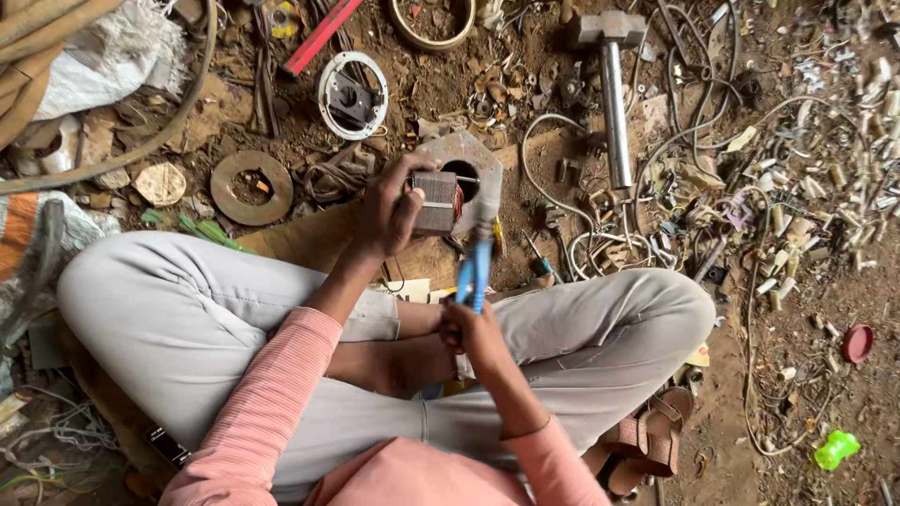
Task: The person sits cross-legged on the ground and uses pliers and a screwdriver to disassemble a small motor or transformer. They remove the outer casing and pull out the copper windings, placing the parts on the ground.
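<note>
1. My left hand is wrapped around a small motor stator, a grey laminated block with copper windings showing at its right side, held above my knees.
2. My right hand is clenched on the blue-handled pliers, whose nose points up at the stator's lower right corner; I cannot tell whether the tips touch it.
3. Right behind the stator a grey metal housing with a round hole lies on the dirt floor, partly hidden by the stator.
4. A heavy hammer lies near the floor's far edge, head away from me, with loose grey cables curling between it and the housing.
5. To the left lie a rusty ring and a white round plate.
6. Cut wire scraps litter the right side; a red cap and brown sandals sit beside my right knee.
</note>
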